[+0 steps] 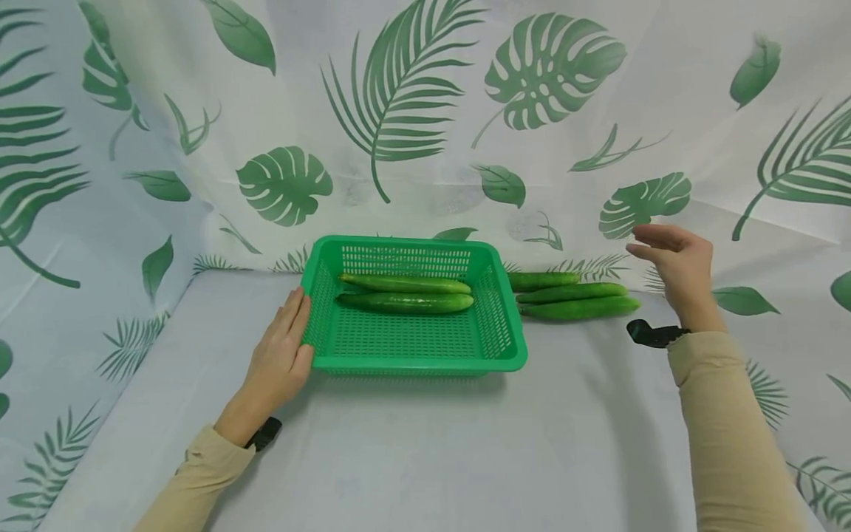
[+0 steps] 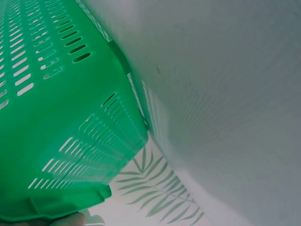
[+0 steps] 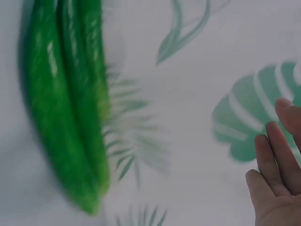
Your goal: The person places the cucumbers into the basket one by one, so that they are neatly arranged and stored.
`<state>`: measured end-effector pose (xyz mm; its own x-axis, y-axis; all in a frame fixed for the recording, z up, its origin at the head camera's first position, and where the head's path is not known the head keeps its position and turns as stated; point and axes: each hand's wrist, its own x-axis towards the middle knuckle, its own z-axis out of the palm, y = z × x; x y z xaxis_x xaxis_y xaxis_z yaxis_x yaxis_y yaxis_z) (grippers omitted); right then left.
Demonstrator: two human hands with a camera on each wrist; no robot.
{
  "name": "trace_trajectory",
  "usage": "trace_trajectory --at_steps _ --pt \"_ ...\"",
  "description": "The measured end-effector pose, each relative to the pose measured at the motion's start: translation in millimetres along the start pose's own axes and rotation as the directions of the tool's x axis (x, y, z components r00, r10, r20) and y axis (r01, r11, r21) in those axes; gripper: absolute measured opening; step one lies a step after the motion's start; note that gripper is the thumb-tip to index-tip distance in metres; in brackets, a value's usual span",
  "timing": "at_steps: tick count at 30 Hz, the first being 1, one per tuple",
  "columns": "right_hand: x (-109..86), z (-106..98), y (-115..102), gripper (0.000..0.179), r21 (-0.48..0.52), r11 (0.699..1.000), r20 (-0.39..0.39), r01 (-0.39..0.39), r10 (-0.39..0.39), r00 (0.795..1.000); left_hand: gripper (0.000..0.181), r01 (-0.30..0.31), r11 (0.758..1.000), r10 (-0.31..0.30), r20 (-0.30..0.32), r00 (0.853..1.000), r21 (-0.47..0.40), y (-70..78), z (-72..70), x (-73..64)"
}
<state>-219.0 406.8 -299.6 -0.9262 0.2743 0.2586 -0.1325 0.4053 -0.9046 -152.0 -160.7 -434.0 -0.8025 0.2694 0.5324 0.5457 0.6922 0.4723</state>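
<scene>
Two cucumbers (image 1: 404, 303) lie side by side in a green plastic basket (image 1: 412, 363), toward its back wall. My left hand (image 1: 282, 351) rests with extended fingers against the basket's left rim; in the left wrist view only a fingertip (image 2: 69, 220) shows at the rim, beside the slotted wall. To the right of the basket, three more cucumbers (image 1: 578, 309) lie together on the table. Above and to the right of them my right hand (image 1: 681, 270) is raised, fingers loosely extended, holding nothing. The right wrist view shows those cucumbers (image 3: 61, 103) apart from the hand (image 3: 277, 188).
A white table surface (image 1: 425, 458) lies under the basket. Behind it hangs a white leaf-patterned cloth (image 1: 412, 185), close to the back of the basket and cucumbers; a similar cloth (image 1: 100, 222) covers the left side. Black straps with small cameras (image 1: 654, 335) sit on both wrists.
</scene>
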Motion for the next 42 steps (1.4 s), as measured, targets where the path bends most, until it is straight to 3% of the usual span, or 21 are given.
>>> trace_trajectory --at_steps 4,7,10,16,21,25,28,32,35,42 --pt "-0.4 -20.0 26.4 0.046 -0.107 0.983 0.005 -0.149 0.15 0.989 0.064 -0.001 1.0 0.001 -0.002 1.0 -0.003 0.2 -0.6 -1.1" --pt "-2.0 -28.2 50.2 0.05 -0.252 0.938 0.009 -0.238 0.248 0.969 0.064 -0.002 1.0 0.002 -0.002 1.0 0.0 0.3 -0.7 -1.8" --pt "-6.2 -29.5 73.4 0.049 -0.368 0.896 0.01 -0.248 0.271 0.963 0.064 -0.003 1.0 0.003 0.0 1.0 0.001 -0.3 -0.3 -2.2" --pt "-11.8 -22.5 116.2 0.057 -0.634 0.768 0.133 -0.091 0.224 0.966 0.064 0.0 1.0 0.0 0.007 1.0 -0.004 1.2 -0.3 -2.6" --pt "-10.7 -14.3 137.9 0.063 -0.686 0.72 0.288 0.1 0.143 0.947 0.065 0.001 1.0 -0.001 0.006 1.0 -0.005 2.3 0.9 -2.9" --pt "-10.3 -9.7 142.6 0.061 -0.713 0.687 0.335 0.14 0.159 0.929 0.065 0.001 1.0 -0.001 0.004 1.0 -0.008 2.3 1.4 -2.7" --pt "-13.2 -10.4 142.7 0.059 -0.718 0.688 0.352 0.105 0.23 0.907 0.064 0.001 1.0 -0.001 0.003 1.0 -0.013 2.4 1.1 -2.2" --pt "-21.9 -15.6 142.1 0.058 -0.673 0.735 0.386 0.082 0.254 0.887 0.064 0.005 1.0 -0.004 0.007 1.0 -0.018 2.0 0.6 -1.6" --pt "-32.0 -20.0 141.6 0.055 -0.633 0.769 0.389 0.087 0.219 0.895 0.064 0.008 1.0 -0.008 0.01 1.0 -0.016 1.1 0.7 -1.3" --pt "-58.7 -28.8 139.9 0.055 -0.59 0.807 0.301 0.029 0.187 0.935 0.064 0.001 1.0 -0.001 0.002 1.0 -0.003 -1.2 0.1 0.2"
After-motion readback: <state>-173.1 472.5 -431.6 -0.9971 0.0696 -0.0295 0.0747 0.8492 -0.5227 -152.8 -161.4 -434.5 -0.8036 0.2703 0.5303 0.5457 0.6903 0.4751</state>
